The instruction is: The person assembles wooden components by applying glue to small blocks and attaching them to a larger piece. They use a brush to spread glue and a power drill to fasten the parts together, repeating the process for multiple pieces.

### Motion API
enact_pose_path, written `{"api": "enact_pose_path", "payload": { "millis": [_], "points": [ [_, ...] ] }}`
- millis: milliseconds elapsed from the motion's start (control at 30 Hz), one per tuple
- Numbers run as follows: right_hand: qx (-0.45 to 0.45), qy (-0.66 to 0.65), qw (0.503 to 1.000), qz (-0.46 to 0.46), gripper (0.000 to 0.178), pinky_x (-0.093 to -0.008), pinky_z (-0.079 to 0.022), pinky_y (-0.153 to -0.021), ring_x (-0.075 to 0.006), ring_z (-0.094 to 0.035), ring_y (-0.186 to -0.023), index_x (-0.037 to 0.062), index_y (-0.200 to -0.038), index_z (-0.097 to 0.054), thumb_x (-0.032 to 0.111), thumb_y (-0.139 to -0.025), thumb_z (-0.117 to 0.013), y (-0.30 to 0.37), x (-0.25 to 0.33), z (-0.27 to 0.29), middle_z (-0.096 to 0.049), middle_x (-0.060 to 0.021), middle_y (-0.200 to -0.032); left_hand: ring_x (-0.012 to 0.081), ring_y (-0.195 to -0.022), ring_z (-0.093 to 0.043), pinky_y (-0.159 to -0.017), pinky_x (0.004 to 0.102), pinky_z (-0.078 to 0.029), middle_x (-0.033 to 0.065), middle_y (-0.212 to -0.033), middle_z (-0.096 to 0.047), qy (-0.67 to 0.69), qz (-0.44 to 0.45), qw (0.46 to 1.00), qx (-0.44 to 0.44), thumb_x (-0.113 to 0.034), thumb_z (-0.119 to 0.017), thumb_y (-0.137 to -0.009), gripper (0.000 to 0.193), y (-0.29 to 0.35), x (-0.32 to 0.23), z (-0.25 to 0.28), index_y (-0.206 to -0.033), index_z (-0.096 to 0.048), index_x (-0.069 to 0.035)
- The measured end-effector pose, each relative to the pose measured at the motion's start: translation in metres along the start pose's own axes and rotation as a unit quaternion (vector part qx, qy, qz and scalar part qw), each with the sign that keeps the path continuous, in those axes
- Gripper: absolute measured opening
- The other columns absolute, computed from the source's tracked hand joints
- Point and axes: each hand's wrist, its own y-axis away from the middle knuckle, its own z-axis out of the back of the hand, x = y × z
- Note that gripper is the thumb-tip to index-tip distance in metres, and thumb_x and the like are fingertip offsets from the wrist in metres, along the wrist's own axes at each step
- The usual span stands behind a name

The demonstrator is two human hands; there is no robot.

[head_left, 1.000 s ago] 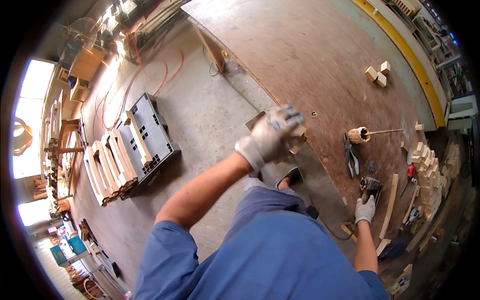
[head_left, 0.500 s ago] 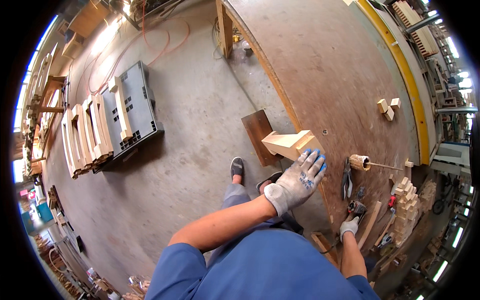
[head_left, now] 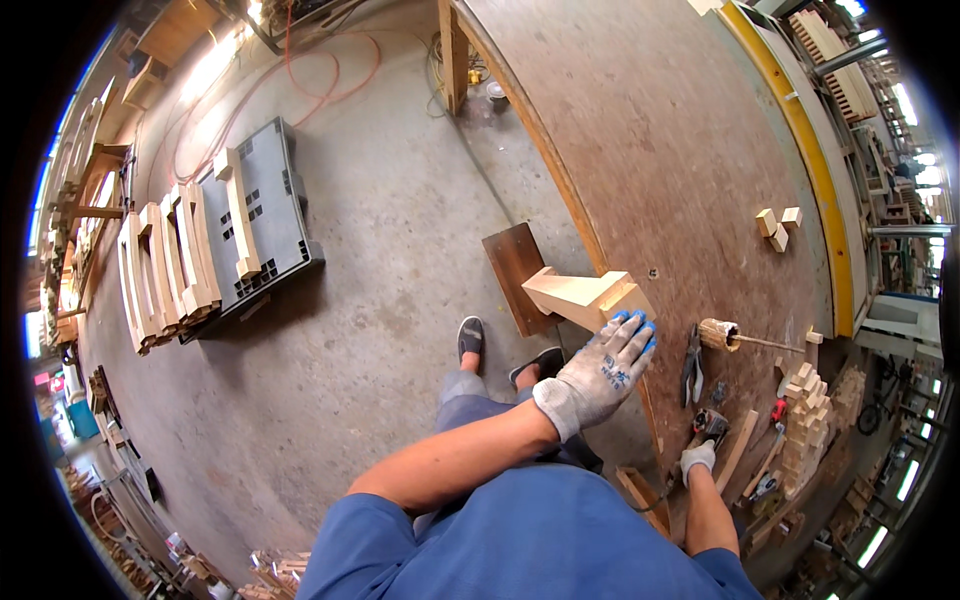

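Note:
My left hand (head_left: 592, 378), in a grey work glove with blue fingertips, lies with fingers stretched out against the near end of a pale wooden piece (head_left: 572, 292). That piece juts past the left edge of the brown workbench (head_left: 640, 150), above a dark board (head_left: 517, 278). Its underside and my left thumb are hidden. Lower right, my gloved right hand (head_left: 697, 459) is closed around a corded power tool (head_left: 709, 425) at the bench's near edge; I cannot make out its exact kind. Pliers (head_left: 691, 368) lie just beyond the tool.
A brush-like stick in a crusted round pot (head_left: 718, 334) stands near the pliers. Small wood blocks (head_left: 778, 228) sit farther back; more are stacked (head_left: 806, 410) at right beside a wooden strip (head_left: 737, 450). On the floor at left, wooden frame parts (head_left: 170, 265) lean on a grey pallet (head_left: 270, 210).
The view has shifted slightly. Both hands keep nearly the same places, the left against the wooden piece and the right on the power tool.

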Motion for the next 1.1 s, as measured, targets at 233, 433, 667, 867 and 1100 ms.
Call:
{"api": "enact_pose_path", "payload": {
  "millis": [233,433,667,867,1100],
  "points": [
    [-0.037,0.106,0.991,0.07,0.069,-0.0467,-0.052,-0.106,-0.0409,-0.063,-0.127,-0.0016,-0.15,-0.044,0.015,-0.089,-0.072,0.038,0.019,0.032,-0.063,-0.0291,-0.136,0.0401,-0.154,-0.034,-0.129,0.0541,-0.027,0.0228,-0.158,-0.045,0.012,0.011,1.0,0.007,-0.016,-0.066,-0.09,0.062,-0.006,-0.006,0.006,-0.148,-0.052,0.001],
    [0.042,0.539,0.692,0.479,0.044,-0.0483,-0.057,-0.096,-0.0372,-0.073,-0.108,-0.0027,-0.116,-0.074,0.03,-0.091,-0.057,-0.045,-0.003,0.044,-0.075,-0.0216,-0.118,0.04,-0.151,-0.039,-0.127,0.0551,-0.028,0.0215,-0.155,-0.049,0.043,0.042,0.99,-0.124,-0.022,-0.071,-0.09,0.059,0.025,-0.02,0.002,-0.143,-0.057,-0.002],
    [0.039,0.363,0.779,0.51,0.047,-0.0489,-0.055,-0.096,-0.0394,-0.072,-0.11,0.005,-0.113,-0.078,0.045,-0.091,-0.069,0.037,0.163,0.126,-0.076,-0.0224,-0.115,0.0381,-0.118,-0.062,-0.105,0.0477,-0.049,0.0173,-0.12,-0.066,0.086,0.223,0.958,-0.158,-0.024,-0.078,-0.082,0.041,0.065,-0.054,-0.038,-0.117,-0.068,-0.004],
    [0.002,0.396,0.645,0.653,0.046,-0.0452,-0.055,-0.094,-0.0373,-0.073,-0.103,0.0057,-0.109,-0.078,0.047,-0.089,-0.074,0.084,0.281,0.156,-0.077,-0.021,-0.106,0.0353,-0.107,-0.065,-0.095,0.0472,-0.052,0.0146,-0.106,-0.069,0.034,0.344,0.902,-0.259,-0.023,-0.077,-0.082,0.028,0.084,-0.074,-0.052,-0.104,-0.069,-0.007],
    [-0.034,0.387,0.544,0.744,0.044,-0.0464,-0.057,-0.089,-0.0359,-0.074,-0.096,0.0068,-0.103,-0.08,0.047,-0.085,-0.079,0.18,0.358,0.115,-0.078,-0.0192,-0.101,0.0359,-0.101,-0.068,-0.089,0.0487,-0.053,0.0123,-0.098,-0.069,-0.032,0.427,0.871,-0.242,-0.029,-0.076,-0.082,0.022,0.086,-0.066,-0.057,-0.093,-0.068,-0.012]
  ]
}}
